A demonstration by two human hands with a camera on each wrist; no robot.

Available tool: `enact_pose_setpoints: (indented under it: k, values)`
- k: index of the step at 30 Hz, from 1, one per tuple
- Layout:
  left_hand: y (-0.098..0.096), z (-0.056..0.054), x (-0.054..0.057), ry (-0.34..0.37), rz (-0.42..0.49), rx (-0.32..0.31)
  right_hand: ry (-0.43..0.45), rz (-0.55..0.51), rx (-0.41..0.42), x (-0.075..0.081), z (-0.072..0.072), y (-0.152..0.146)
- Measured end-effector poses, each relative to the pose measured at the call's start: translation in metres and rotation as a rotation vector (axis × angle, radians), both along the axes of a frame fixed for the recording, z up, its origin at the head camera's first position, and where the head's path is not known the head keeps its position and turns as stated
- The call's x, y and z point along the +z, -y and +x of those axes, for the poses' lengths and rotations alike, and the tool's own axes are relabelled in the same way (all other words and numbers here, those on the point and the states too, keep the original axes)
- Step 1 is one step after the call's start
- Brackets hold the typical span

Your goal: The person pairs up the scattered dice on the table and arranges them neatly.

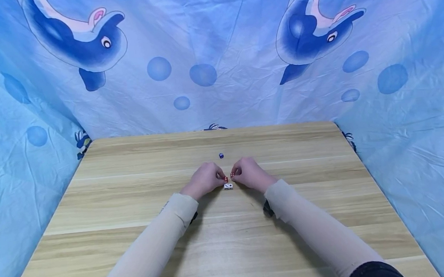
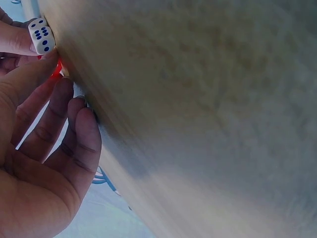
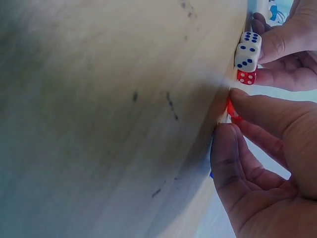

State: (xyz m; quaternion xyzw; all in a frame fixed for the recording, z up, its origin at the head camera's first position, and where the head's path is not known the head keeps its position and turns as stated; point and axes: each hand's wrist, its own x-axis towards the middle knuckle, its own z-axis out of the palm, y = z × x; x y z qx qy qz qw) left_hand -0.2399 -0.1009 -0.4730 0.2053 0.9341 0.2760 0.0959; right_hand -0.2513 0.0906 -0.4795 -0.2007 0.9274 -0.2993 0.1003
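Two white dice (image 1: 228,186) with dark pips sit side by side on the wooden table (image 1: 232,244). Just behind them my left hand (image 1: 206,178) pinches a red die (image 1: 226,179) between thumb and fingertips. That die (image 3: 246,77) shows white pips close to the white dice (image 3: 247,55) in the right wrist view. My right hand (image 1: 250,172) pinches a second red die (image 1: 232,175), a small gap to the right of the first. Fingers partly hide this die (image 3: 231,108) in the right wrist view.
A blue die (image 1: 221,155) lies farther back on the table, beyond both hands. Behind the table's back edge hangs a blue curtain (image 1: 234,97) with dolphins and bubbles, and it continues along both sides.
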Motion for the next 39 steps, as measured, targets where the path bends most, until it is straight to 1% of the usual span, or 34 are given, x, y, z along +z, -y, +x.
enact_pose_setpoints:
  k: [7,16,22,25,31,39]
  values:
    - [-0.0021,-0.0002,0.0001,-0.02,0.0,-0.01,-0.019,-0.024,0.009,-0.0031,0.0015,0.0001]
    - [-0.0039,-0.0018,-0.0029,-0.017,-0.012,0.005,-0.027,-0.039,0.032,-0.0041,0.0022,0.0003]
    - [-0.0036,-0.0031,-0.0043,-0.029,-0.004,-0.015,-0.037,-0.041,0.05,-0.0023,0.0018,-0.0001]
    - [-0.0035,-0.0027,-0.0039,-0.026,-0.005,-0.02,-0.032,-0.046,0.054,-0.0027,0.0017,-0.0022]
    - [-0.0026,-0.0024,-0.0023,-0.013,-0.014,-0.003,-0.005,-0.073,0.054,-0.0032,0.0019,-0.0051]
    - [-0.003,-0.003,-0.0016,-0.009,-0.025,-0.004,0.01,-0.073,0.044,-0.0037,0.0017,-0.0047]
